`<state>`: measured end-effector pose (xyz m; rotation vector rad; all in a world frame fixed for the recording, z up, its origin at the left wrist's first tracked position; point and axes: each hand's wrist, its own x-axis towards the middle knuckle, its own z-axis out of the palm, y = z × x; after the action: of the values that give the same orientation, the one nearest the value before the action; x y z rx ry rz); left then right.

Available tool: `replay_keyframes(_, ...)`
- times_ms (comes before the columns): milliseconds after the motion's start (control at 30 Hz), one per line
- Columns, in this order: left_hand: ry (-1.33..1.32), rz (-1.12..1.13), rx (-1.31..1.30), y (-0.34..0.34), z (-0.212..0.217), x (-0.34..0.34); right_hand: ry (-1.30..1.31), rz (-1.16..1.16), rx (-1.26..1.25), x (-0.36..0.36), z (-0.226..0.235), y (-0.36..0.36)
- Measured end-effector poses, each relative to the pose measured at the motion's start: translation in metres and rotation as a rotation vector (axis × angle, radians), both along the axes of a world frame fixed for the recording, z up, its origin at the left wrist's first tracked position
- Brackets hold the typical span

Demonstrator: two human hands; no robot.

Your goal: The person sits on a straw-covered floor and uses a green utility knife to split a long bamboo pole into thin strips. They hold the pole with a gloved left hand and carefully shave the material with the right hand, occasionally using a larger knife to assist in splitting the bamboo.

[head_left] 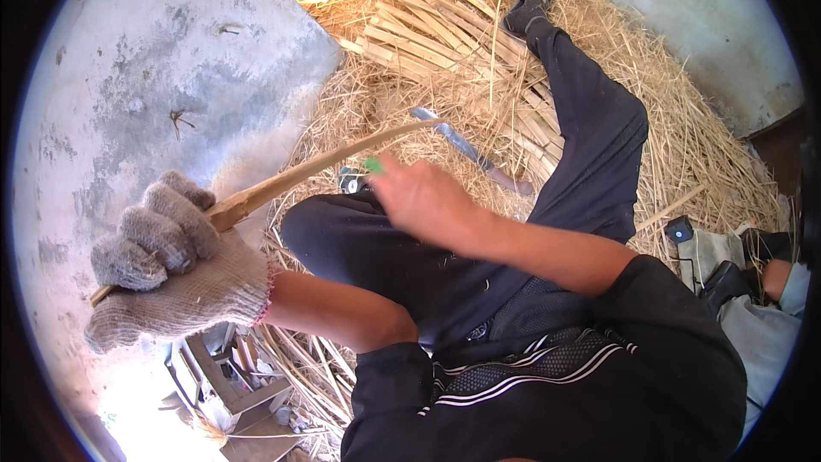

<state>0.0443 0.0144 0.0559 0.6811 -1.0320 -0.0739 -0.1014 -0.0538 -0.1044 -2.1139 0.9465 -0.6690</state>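
Observation:
My left hand (175, 269), in a grey knitted glove, is closed round a long bamboo strip (299, 175). The strip slants up to the right and tapers to a thin, slightly curved tip. Beside its middle is my right hand (428, 205), bare, a little blurred and curled into a fist. A small green piece (374, 166) shows at its thumb side; whatever else the fist holds is hidden. Beyond the strip, a knife (462, 147) with a broad grey blade and a wooden handle lies on the shavings.
Split bamboo strips (419, 34) lie piled on a thick bed of shavings (676, 137) past my outstretched leg. A pale wall (197, 60) rises at the left. A wooden stool frame (222, 376) stands at lower left. At the right edge, part of another person (774, 278) shows.

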Motion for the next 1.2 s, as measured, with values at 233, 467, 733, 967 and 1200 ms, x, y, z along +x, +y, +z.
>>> replay_keyframes(233,0.032,0.003,0.011,-0.004,0.003,-0.009,0.073,0.006,0.158,-0.004,-0.004,-0.008)
replay_keyframes(467,0.033,0.036,-0.015,-0.015,-0.002,-0.013,0.166,-0.101,0.001,-0.003,-0.077,-0.042)
replay_keyframes(733,0.004,-0.016,0.032,-0.014,0.004,-0.025,0.425,0.018,-0.132,-0.017,-0.160,-0.069)
replay_keyframes(967,0.004,-0.062,0.011,-0.010,0.003,-0.011,0.343,-0.192,0.355,-0.046,-0.115,-0.079)
replay_keyframes(1200,-0.013,-0.096,0.010,-0.007,0.003,-0.012,-0.101,0.118,0.206,-0.024,0.005,-0.005)
